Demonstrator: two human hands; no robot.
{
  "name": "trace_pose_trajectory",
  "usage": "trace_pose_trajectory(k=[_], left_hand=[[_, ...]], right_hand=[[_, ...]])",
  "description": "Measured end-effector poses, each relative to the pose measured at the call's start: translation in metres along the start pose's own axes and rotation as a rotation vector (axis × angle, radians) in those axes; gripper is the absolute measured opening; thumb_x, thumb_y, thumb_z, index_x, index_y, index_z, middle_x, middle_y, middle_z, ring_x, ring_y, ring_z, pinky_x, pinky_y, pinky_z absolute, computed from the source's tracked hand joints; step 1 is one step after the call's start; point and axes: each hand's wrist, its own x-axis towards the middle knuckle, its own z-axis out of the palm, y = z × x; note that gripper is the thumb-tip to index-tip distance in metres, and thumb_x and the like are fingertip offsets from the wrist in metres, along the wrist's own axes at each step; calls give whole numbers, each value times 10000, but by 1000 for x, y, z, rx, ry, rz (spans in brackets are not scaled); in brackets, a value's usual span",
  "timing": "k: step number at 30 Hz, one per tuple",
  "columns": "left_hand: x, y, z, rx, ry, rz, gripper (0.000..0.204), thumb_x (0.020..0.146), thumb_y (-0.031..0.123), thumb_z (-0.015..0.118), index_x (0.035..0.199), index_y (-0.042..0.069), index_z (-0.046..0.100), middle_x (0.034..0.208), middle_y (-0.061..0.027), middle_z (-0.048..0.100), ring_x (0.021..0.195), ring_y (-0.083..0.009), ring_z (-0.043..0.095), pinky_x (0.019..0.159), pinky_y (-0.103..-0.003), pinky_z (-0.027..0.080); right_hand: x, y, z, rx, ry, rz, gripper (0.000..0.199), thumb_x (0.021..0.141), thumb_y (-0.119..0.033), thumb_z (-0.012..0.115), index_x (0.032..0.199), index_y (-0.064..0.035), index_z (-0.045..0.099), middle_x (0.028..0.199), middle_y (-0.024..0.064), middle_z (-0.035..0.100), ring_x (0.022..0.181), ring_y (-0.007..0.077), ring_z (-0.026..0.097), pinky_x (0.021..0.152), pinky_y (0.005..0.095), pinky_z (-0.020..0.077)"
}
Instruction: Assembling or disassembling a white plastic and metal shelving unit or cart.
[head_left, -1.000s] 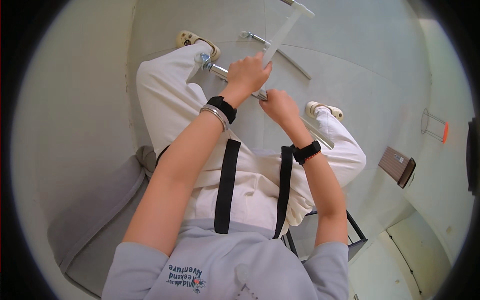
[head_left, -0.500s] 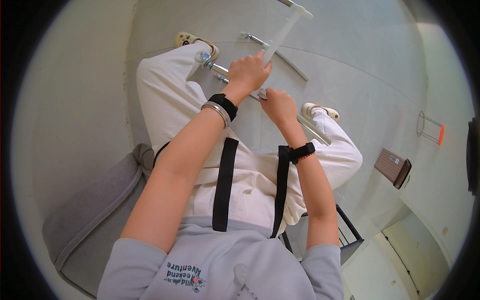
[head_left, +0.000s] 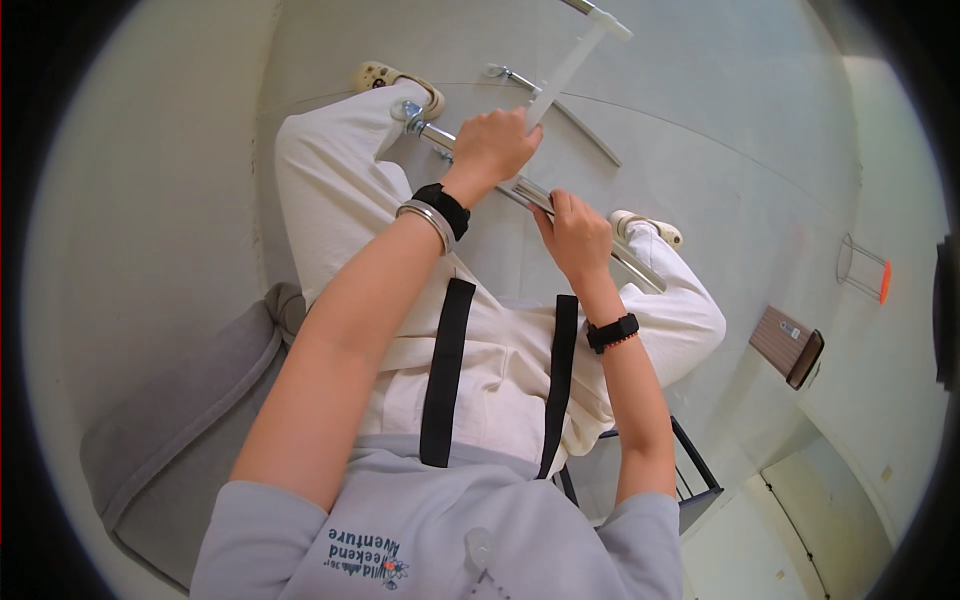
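Floor (head_left: 740, 170): spreads smooth and pale grey, crossed by thin dark joint lines.
Cream trousers (head_left: 340, 170): hang in loose, creased matte cloth over wide-bent legs.
Grey sofa (head_left: 170, 430): fills the lower left with soft, napped fabric and a rounded, seamed edge.
Metal tube (head_left: 437, 138): slants above the floor between the legs, round and mirror-bright near the caster (head_left: 410, 116); cannot tell whether one piece or two farther down.
Loose tube (head_left: 572, 122): lies on the floor farther out, slim, straight and dull grey, with a shiny wheeled end.
White bar (head_left: 570, 72): slopes up and away, straight smooth plastic, ending in a short crosspiece against a glossy rod.
Left hand (head_left: 495, 145): curls closed around the white bar's near end, right over the metal tube.
Right hand (head_left: 578, 235): grips the metal tube between thumb and bent fingers, just beside the left.
Brown box (head_left: 782, 343): rests at the right, ribbed and oblong.
Wire stand (head_left: 865, 268): shows thin grey legs and a flat orange disc.
Clogs (head_left: 648, 228): look moulded, rounded, cream.
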Motion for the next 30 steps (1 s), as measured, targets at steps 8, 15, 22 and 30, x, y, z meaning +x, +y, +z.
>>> trace_pose_trajectory(k=[8, 15, 22, 30], left_hand=[[-1, -2, 2, 9, 24, 27, 326, 818, 343, 502, 816, 38, 620, 710, -178, 635, 673, -358, 624, 639, -437, 502], [-2, -1, 6, 21, 41, 44, 329, 816, 336, 501, 795, 30, 621, 692, -174, 634, 654, -361, 624, 637, -436, 505], [-6, 8, 9, 5, 65, 0, 339, 824, 347, 519, 816, 22, 615, 667, -198, 618, 659, -378, 617, 635, -448, 500], [0, -5, 3, 4, 14, 51, 301, 808, 310, 526, 799, 22, 612, 710, -177, 635, 692, -353, 630, 650, -430, 512]], right_hand=[[0, 2, -8, -29, -63, 47, 394, 778, -423, 636, 663, -78, 482, 537, 49, 506, 469, 226, 531, 451, 326, 424], [2, 19, -10, 59, -85, -26, 422, 783, -433, 636, 631, -82, 458, 512, 69, 521, 445, 249, 534, 406, 337, 406], [1, 3, -21, 39, -226, 133, 431, 807, -444, 602, 640, -74, 457, 486, 82, 526, 436, 270, 540, 404, 352, 412], [6, -3, -21, 53, -237, 126, 422, 817, -435, 596, 638, -74, 469, 491, 96, 534, 437, 277, 545, 400, 355, 411]])
